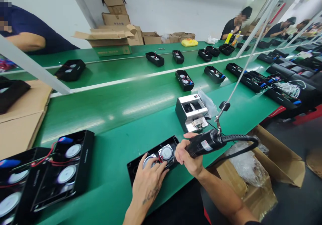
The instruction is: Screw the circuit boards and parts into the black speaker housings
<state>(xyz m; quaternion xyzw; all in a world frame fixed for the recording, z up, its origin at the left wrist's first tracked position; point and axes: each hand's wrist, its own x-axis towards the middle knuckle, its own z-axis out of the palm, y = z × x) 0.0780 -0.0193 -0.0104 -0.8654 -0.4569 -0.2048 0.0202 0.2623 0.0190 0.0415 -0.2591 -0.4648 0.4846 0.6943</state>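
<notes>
In front of me a black speaker housing [133,164] lies open side up on the green bench, with two round speaker drivers [166,152] inside. My left hand [149,176] is closed over its near side, fingers bent down onto the left driver beside the red wires. The fingertips partly cover that driver. My right hand [190,156] is wrapped round a black electric screwdriver [207,144], hung from a cord. Its tip points down at the housing's right end, where the hand hides it. A screw feeder [192,112] stands just behind the housing.
Two more open housings [75,171] with red wires sit at the left. Several others stand on the green conveyor [118,99] and the right of the bench. A carton [276,154] with plastic wrap is at lower right. Co-workers [235,25] sit across the line.
</notes>
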